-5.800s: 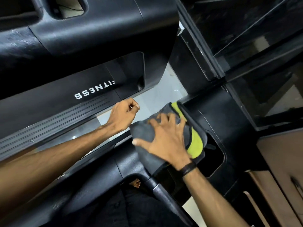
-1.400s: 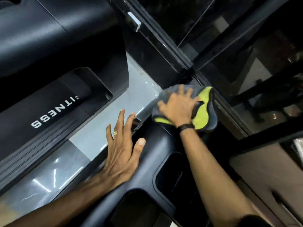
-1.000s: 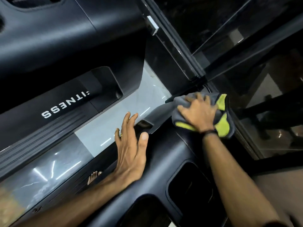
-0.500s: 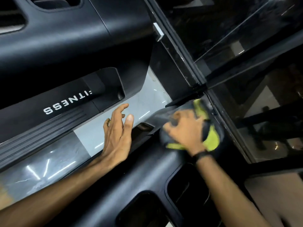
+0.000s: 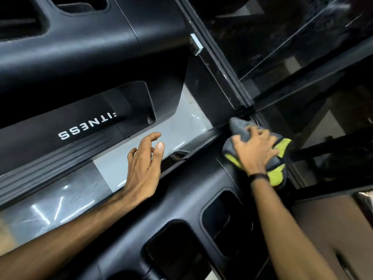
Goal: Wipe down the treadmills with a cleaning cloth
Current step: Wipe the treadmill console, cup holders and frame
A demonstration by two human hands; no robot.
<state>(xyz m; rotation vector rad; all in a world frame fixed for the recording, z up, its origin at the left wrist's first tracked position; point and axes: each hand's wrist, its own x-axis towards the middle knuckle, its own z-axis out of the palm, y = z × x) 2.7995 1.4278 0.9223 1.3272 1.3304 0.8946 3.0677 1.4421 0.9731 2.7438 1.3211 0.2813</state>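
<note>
Across the bottom of the view runs the big moulded black plastic treadmill console (image 5: 187, 201), matte, with a couple of deep rectangular cup-holder pockets sunk into it, and it takes up most of the lower half. Up top left sits a second black treadmill console housing (image 5: 80, 49) with white upside-down lettering (image 5: 87, 128) reading "ITNESS" (first letter is cut off by a panel edge, so that's all I can read). Between the two machines you get a strip of glossy pale grey floor (image 5: 177, 130) catching light streaks. Off to the right are dark glass panels in black metal frames (image 5: 302, 63), pretty reflective, can't make out much behind them. Now the smaller stuff: the left hand (image 5: 144, 164) hangs over the gap at the near console's edge, fingers loosely spread and a little curled, holding nothing; I can't tell if the heel of it actually touches the plastic. The right hand (image 5: 255, 150) is planted on a bunched grey microfibre cleaning cloth with lime-yellow inner side (image 5: 279, 158), fingers splayed apart and curled down into the fabric, pressing it onto the far right corner of the near console, right beside the glass frame. Thin black wristband (image 5: 259, 176) on that right wrist.
</note>
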